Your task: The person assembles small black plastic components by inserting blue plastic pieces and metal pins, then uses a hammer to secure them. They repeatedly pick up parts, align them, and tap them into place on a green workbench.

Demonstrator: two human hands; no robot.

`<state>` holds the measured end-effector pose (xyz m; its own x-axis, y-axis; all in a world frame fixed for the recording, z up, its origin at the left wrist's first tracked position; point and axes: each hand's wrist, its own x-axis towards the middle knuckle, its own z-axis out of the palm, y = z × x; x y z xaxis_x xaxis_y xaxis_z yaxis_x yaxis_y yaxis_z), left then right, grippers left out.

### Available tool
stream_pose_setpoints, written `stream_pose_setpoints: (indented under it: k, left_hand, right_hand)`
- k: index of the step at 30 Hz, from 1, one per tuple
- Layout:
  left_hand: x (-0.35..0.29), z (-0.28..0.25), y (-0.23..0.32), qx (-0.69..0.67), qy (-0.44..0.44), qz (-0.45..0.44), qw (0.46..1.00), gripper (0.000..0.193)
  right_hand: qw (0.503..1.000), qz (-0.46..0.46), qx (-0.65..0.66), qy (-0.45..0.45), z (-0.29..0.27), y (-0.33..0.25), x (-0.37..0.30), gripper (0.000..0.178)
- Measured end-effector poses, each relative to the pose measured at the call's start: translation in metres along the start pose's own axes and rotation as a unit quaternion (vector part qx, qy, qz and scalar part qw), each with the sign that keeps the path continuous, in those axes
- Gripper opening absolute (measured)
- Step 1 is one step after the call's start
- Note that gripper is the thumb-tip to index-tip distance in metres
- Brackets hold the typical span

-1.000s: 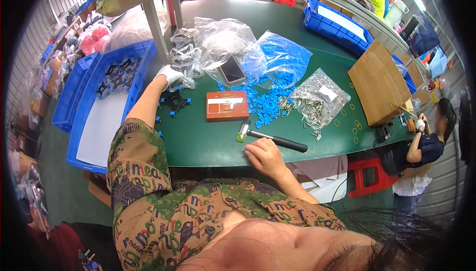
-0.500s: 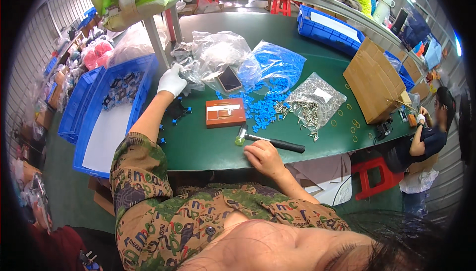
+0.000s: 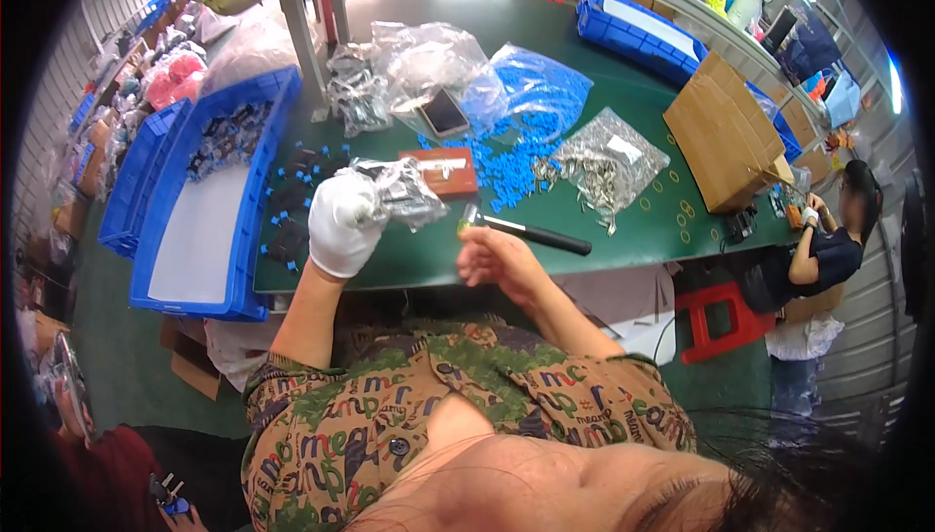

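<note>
My left hand [image 3: 344, 225], in a white glove, grips a crinkled clear plastic bag [image 3: 417, 199] with dark grey contents, held above the table's near left part. My bare right hand [image 3: 499, 257] hovers by the table's front edge, fingers loosely bent and apart, holding nothing. Close beside it lies a hammer [image 3: 547, 237] with a black handle. Behind the bag, partly covered by it, is a reddish-brown box [image 3: 450, 176]. Small blue plastic parts [image 3: 508, 182] are heaped right of the box. Black pieces with blue ends [image 3: 288, 242] lie left of my gloved hand.
Blue bins [image 3: 185, 250] stand at left, one holding dark parts. A phone [image 3: 445, 113] and clear bags [image 3: 429, 60] lie farther back. Right of these are a bag of metal pins [image 3: 623, 152], rubber bands [image 3: 686, 209] and a cardboard box [image 3: 726, 133]. A co-worker [image 3: 833, 240] sits at far right.
My left hand has come back toward me from the far bags, bringing a clear bag of grey contents. My right hand has shifted slightly left and lifted off the hammer's side.
</note>
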<state>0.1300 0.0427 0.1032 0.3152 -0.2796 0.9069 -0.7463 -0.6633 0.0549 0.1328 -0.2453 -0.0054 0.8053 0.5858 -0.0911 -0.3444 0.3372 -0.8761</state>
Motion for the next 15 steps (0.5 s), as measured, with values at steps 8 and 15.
stream_pose_setpoints:
  k: [8,15]
  left_hand:
    - [-0.043,-0.015,0.038,-0.051,-0.073,-0.001,0.996,0.048]
    - [-0.064,-0.002,0.040,-0.117,0.045,-0.213,0.969,0.054]
  right_hand:
    - [0.983,0.065,0.077,-0.153,0.070,-0.007,0.003,0.041]
    - [0.987,-0.008,0.076,-0.139,0.083,0.006,0.009,0.031]
